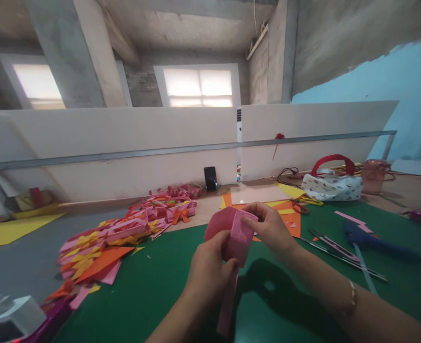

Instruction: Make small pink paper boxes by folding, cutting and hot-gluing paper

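Both hands hold a folded pink paper strip (241, 240) above the green mat (153, 286). My left hand (210, 267) pinches its lower left side between thumb and fingers. At the top right corner, my right hand (267, 224) grips the upper edge. A rounded pink flap stands up behind the fold, and a narrow tail of the strip (228, 305) hangs down below my left thumb. Part of the paper is covered by the fingers. Orange and yellow paper sheets (292, 224) lie just beyond my right hand.
A long heap of pink, yellow and orange paper pieces (139, 221) lies at left. A phone (210, 178) leans on the white board behind. At right are scissors (335, 247), a blue glue gun (378, 243), a patterned bag (332, 186) and a pink jug (374, 176). A white adapter (15, 317) stands front left.
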`<state>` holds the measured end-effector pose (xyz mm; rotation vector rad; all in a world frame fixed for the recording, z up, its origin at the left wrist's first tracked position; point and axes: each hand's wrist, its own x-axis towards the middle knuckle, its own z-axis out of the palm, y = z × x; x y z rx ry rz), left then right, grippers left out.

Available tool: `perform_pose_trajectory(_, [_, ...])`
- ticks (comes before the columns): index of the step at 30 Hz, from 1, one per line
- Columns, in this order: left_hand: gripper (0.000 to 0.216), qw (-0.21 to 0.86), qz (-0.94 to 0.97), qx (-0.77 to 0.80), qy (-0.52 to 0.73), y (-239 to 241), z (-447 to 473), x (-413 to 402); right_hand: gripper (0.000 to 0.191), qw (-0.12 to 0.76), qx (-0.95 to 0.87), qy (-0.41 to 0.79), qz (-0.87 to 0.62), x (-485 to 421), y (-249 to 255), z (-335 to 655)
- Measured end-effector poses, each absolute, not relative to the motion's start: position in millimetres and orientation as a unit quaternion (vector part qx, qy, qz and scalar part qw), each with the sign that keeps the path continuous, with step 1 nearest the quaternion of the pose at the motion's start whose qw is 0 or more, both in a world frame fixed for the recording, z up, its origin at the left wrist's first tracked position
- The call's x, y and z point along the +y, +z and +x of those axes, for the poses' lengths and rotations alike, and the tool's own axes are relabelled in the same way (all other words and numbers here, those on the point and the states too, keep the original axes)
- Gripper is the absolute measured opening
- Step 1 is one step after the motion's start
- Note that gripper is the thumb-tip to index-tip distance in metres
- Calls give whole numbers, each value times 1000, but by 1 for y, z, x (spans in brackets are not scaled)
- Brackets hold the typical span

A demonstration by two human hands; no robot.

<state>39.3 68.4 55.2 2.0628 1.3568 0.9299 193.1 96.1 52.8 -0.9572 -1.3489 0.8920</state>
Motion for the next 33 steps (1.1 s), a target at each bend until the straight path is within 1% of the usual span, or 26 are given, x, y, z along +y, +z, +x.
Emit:
perform_pose_trajectory(1, [36,242,761,499,337,56,39,68,23,590,-578,383,-414,96,53,194])
perform_pose_trajectory(3, [42,272,749,496,344,57,39,69,24,587,-589,356,-427,97,53,194])
perform_pose_trajectory(5, [49,329,713,500,365,59,38,71,28,583,-634,261,-436,96,54,195])
perform_pose_trajectory(7, [55,393,670,491,394,58,34,76,33,563,-704,115,-417,94,54,196])
perform_pose_trajectory(9, [66,457,625,467,427,56,30,83,32,509,-775,-17,-373,91,53,196])
perform_pose_trajectory(10, [73,487,600,453,445,54,27,86,31,471,-807,-59,-352,90,52,195])
perform_pose_trajectory(13, [91,542,525,431,494,49,20,92,32,365,-868,-118,-315,88,48,193])
perform_pose_trajectory(15, [95,561,497,418,513,47,17,93,33,340,-881,-136,-300,89,45,191])
perform_pose_trajectory(17, [90,579,484,409,514,47,14,93,25,349,-880,-154,-284,89,44,189])
perform_pose_trajectory(20, [72,594,477,418,494,50,12,92,15,375,-876,-161,-257,90,46,188])
perform_pose_trajectory(24, [41,604,474,437,467,53,10,89,15,379,-893,-116,-215,92,49,190])
perform_pose_trajectory(26, [31,613,470,443,455,53,9,88,17,366,-905,-100,-191,92,50,192])
perform_pose_trajectory(28, [27,618,469,448,444,52,9,88,19,348,-914,-105,-181,92,50,194])
perform_pose_trajectory(30, [29,619,473,449,437,53,9,88,19,335,-916,-122,-184,91,49,194])
perform_pose_trajectory(33, [36,619,503,439,415,58,8,86,18,358,-905,-124,-196,89,48,192])
